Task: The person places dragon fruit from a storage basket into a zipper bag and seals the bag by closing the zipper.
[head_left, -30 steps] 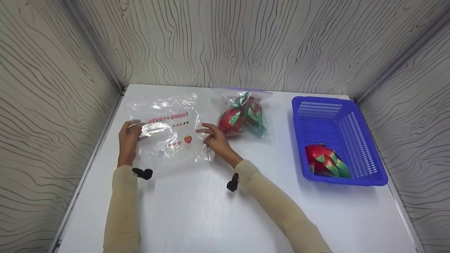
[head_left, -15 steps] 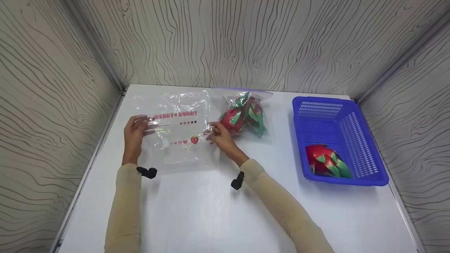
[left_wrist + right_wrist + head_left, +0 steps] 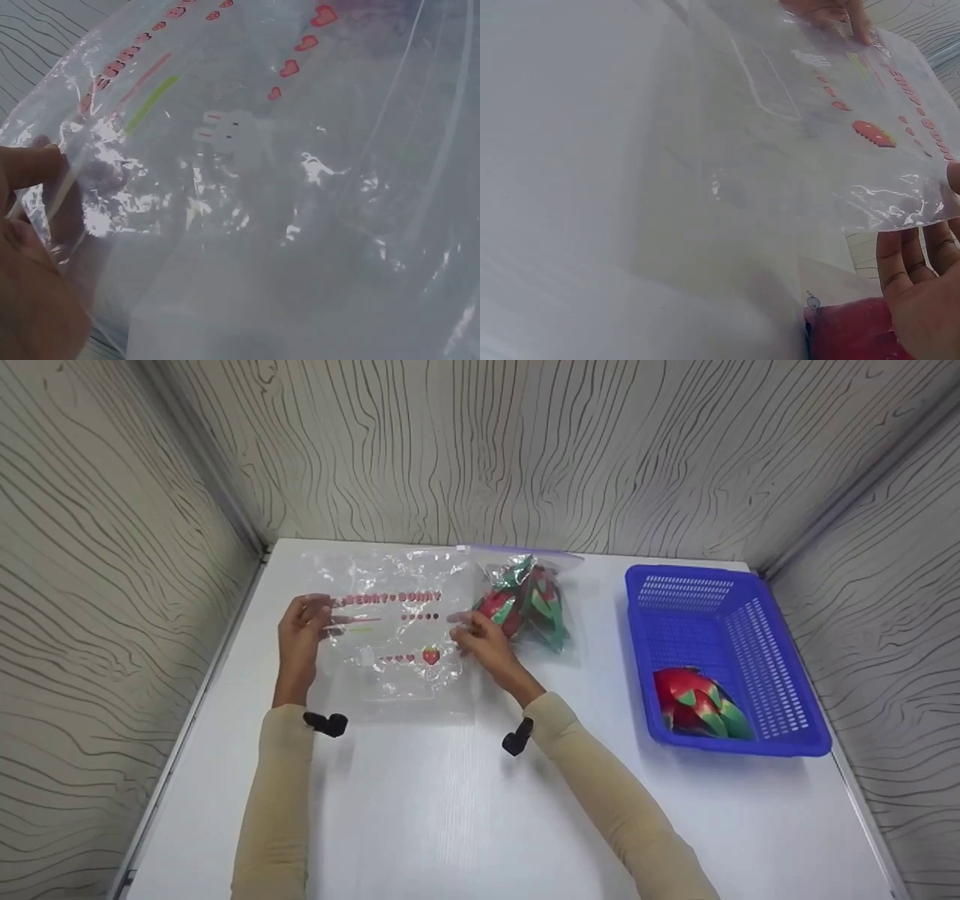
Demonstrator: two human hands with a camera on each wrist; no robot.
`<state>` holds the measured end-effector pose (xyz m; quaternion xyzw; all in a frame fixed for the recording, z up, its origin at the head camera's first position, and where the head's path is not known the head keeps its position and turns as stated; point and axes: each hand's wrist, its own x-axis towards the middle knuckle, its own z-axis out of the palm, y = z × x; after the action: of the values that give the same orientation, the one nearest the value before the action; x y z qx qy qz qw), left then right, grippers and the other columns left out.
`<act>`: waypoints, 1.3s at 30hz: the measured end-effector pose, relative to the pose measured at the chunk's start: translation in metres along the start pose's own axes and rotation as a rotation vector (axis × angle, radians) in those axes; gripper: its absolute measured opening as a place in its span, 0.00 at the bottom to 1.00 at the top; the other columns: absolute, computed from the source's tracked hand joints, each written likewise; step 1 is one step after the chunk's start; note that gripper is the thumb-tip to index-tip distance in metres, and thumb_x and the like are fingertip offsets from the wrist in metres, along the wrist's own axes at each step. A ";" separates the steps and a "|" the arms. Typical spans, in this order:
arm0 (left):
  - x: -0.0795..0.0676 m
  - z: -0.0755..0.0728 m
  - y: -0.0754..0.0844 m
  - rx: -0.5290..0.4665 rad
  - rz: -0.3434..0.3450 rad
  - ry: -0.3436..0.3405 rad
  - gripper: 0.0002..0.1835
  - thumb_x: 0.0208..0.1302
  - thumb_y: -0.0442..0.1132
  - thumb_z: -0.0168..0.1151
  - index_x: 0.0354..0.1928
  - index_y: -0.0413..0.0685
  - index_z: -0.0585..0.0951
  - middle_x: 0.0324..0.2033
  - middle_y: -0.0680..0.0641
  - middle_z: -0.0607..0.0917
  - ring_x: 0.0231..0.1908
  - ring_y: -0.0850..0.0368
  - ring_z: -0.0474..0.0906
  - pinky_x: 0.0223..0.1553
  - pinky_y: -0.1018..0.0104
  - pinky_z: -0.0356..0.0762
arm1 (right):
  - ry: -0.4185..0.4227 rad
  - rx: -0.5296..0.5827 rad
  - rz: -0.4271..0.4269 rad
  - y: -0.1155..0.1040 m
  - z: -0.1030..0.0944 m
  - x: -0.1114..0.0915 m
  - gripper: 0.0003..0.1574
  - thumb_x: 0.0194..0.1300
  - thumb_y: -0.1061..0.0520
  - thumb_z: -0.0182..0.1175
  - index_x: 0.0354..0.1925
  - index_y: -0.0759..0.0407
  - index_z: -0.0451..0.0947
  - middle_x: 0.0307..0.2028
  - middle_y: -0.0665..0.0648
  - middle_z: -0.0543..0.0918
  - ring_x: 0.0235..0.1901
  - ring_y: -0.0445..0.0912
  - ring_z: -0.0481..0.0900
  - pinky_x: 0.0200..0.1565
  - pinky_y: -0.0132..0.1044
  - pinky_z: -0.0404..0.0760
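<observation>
In the head view, a person's left hand [image 3: 300,630] and right hand [image 3: 491,652] hold a clear bag [image 3: 397,682] between them, over the left part of a white surface [image 3: 420,817]. The left grip pinches the bag's left edge; the right grip pinches its right edge. Pink lettering [image 3: 394,598] runs across the bag, with a row of small shapes and a strawberry print [image 3: 430,655] below. Just beside it, partly behind the right hand, lies a filled bag [image 3: 553,643] with a purple top strip [image 3: 540,553]; red and green dragon fruit shows through its film. Farther to the right stands a blue basket [image 3: 637,660], and a single dragon fruit [image 3: 686,694] lies in its near left part. Both arms wear beige sleeves [image 3: 281,795], with a small black piece [image 3: 326,724] at each wrist. Behind the surface rises a wood-patterned wall [image 3: 480,450].

In the left wrist view, the clear bag fills most of the frame, wrinkled and glossy. The left hand clamps it at the left side, a digit in front of the film and others dimly visible behind. A white rabbit print [image 3: 229,135], a green line [image 3: 151,103] and red hearts [image 3: 306,43] show.

In the right wrist view, the right hand's curved fingers [image 3: 892,259] are under the bag's edge and its thumb above. The left hand holds the far side. Low in the frame is something red [image 3: 855,330].
</observation>
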<state>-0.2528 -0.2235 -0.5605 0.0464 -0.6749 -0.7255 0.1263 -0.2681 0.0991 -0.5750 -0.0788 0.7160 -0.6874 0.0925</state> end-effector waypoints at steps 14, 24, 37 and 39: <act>-0.003 0.033 0.013 -0.075 0.138 -0.130 0.15 0.81 0.36 0.59 0.60 0.32 0.76 0.50 0.45 0.90 0.43 0.51 0.92 0.44 0.62 0.90 | 0.084 0.057 -0.034 -0.020 -0.030 -0.004 0.24 0.69 0.59 0.67 0.60 0.68 0.79 0.42 0.51 0.86 0.40 0.45 0.83 0.45 0.37 0.84; -0.004 0.052 0.019 -0.056 0.115 -0.189 0.13 0.80 0.36 0.60 0.60 0.37 0.78 0.48 0.49 0.90 0.44 0.55 0.91 0.47 0.61 0.89 | 0.068 0.027 -0.167 -0.036 -0.050 -0.009 0.18 0.72 0.56 0.68 0.57 0.60 0.85 0.50 0.54 0.89 0.48 0.46 0.85 0.49 0.36 0.86; -0.003 0.074 0.029 -0.041 0.148 -0.268 0.13 0.80 0.36 0.59 0.59 0.37 0.78 0.50 0.47 0.91 0.47 0.54 0.91 0.50 0.61 0.89 | 0.065 0.023 -0.223 -0.051 -0.065 -0.017 0.20 0.70 0.61 0.70 0.58 0.62 0.86 0.53 0.54 0.90 0.48 0.45 0.87 0.52 0.36 0.87; -0.002 0.077 0.030 -0.026 0.151 -0.273 0.12 0.80 0.35 0.59 0.59 0.38 0.79 0.50 0.46 0.91 0.47 0.54 0.91 0.50 0.61 0.89 | 0.068 0.004 -0.231 -0.053 -0.067 -0.020 0.20 0.69 0.61 0.70 0.58 0.63 0.85 0.53 0.54 0.90 0.49 0.44 0.88 0.54 0.35 0.87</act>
<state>-0.2651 -0.1503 -0.5243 -0.1053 -0.6779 -0.7222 0.0883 -0.2661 0.1666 -0.5187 -0.1372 0.7033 -0.6974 -0.0116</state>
